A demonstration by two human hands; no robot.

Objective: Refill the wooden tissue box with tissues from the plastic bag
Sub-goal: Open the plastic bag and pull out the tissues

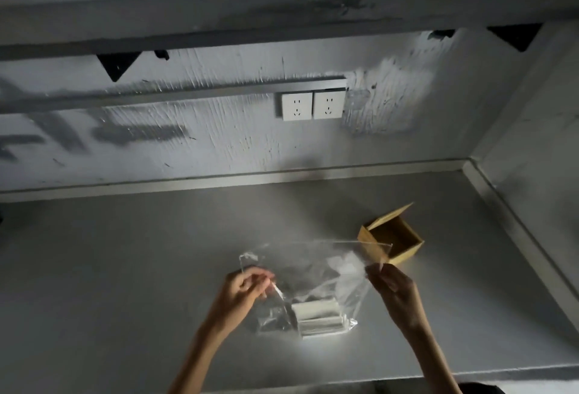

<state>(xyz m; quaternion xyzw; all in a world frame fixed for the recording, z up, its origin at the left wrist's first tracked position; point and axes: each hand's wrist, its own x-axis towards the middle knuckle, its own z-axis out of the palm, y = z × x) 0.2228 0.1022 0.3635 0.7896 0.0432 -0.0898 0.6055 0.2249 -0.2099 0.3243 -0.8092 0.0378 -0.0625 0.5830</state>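
Observation:
A clear plastic bag (313, 280) lies on the grey counter (125, 268) with its mouth spread wide. A white stack of tissues (318, 318) sits inside the bag at its near end. My left hand (247, 290) pinches the left edge of the bag's mouth. My right hand (393, 290) pinches the right edge and holds it up. The wooden tissue box (391, 241) stands just beyond my right hand with its lid tipped up and its inside looking empty. The bag's far edge overlaps the box's near corner.
The counter meets a rough grey wall at the back and a side wall at the right, with a raised metal lip (501, 215) along both. Two white sockets (312, 106) sit on the wall under a shelf (282, 17). The counter's front edge (344, 382) is near my forearms.

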